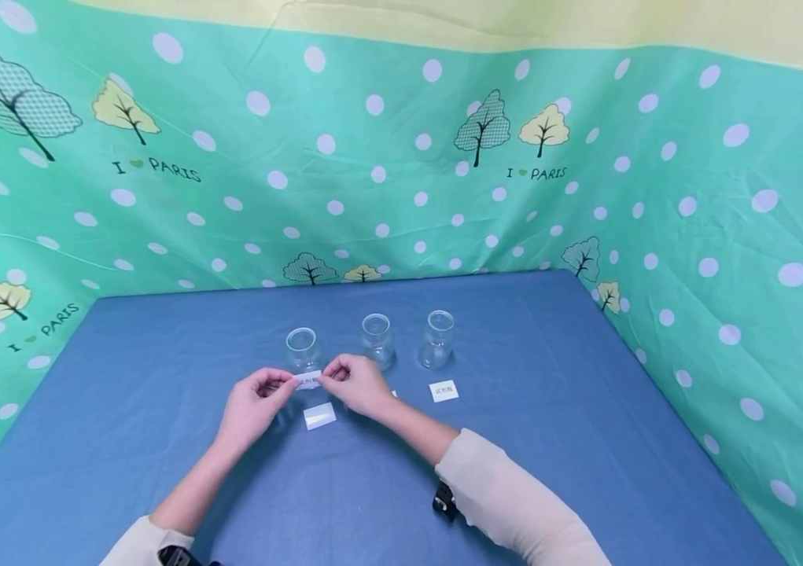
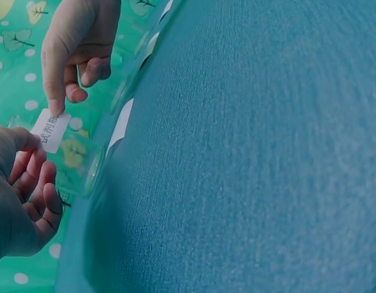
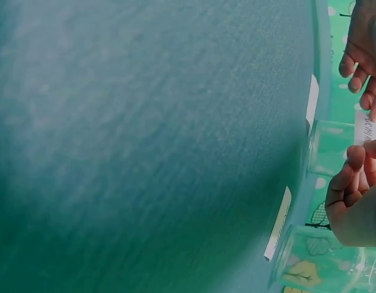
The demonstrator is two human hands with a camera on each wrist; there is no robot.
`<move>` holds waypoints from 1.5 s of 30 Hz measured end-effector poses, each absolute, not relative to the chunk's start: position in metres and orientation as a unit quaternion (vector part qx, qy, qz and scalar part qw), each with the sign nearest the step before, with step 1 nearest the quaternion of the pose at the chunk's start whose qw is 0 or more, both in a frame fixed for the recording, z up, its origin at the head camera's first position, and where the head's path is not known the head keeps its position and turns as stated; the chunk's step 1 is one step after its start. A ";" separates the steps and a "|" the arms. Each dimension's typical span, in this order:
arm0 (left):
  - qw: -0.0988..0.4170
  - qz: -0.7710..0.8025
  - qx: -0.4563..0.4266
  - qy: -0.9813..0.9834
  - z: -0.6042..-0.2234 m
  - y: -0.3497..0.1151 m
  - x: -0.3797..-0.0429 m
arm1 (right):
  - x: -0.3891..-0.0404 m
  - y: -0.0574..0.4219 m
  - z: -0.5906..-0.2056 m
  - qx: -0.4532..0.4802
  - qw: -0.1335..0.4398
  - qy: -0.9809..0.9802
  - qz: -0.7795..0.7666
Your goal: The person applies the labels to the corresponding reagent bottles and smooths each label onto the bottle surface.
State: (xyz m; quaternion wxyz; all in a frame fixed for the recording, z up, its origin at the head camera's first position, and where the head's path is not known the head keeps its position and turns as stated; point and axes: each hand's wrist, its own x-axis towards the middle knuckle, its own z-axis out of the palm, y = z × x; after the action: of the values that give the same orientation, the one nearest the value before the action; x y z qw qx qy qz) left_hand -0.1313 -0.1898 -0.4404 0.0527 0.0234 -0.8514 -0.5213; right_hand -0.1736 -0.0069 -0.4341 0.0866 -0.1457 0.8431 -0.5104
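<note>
I am losing the near edge of the bench [image 1: 628, 456] below the head view. Toward its far edge, the held label [image 1: 308, 380] is covering part of the left jar [image 1: 301, 343], and the right hand [image 1: 356, 385] is hiding most of another label [image 3: 278, 224]. The right wrist view is cropping the left hand [image 3: 365, 52].

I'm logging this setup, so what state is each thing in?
Held label, raised, print showing
Left grip, pinching one end
Right grip, pinching other end
Left jar, upright, uncapped
Middle jar, upright, uncapped
Right jar, upright, uncapped
Right label, flat on the table, print up
Blank-looking slip, lying flat
Middle slip, lying flat, mostly covered in head view
Patterned backdrop, hanging, creased
</note>
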 end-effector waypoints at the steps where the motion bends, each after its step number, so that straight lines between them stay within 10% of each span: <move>1: 0.054 -0.521 0.023 -0.851 -0.441 -0.190 -0.132 | -0.174 -0.007 -0.435 -0.146 0.086 0.843 -0.510; 45: 0.101 -0.508 0.022 -0.855 -0.451 -0.192 -0.138 | -0.183 -0.013 -0.441 -0.158 0.032 0.871 -0.465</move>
State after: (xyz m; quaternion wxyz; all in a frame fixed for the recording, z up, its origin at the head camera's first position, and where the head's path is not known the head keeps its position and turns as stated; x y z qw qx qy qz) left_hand -0.1384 -0.1919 -0.4508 0.1011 0.0215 -0.8554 -0.5076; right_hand -0.1829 -0.0129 -0.4410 0.0321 -0.1581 0.8705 -0.4649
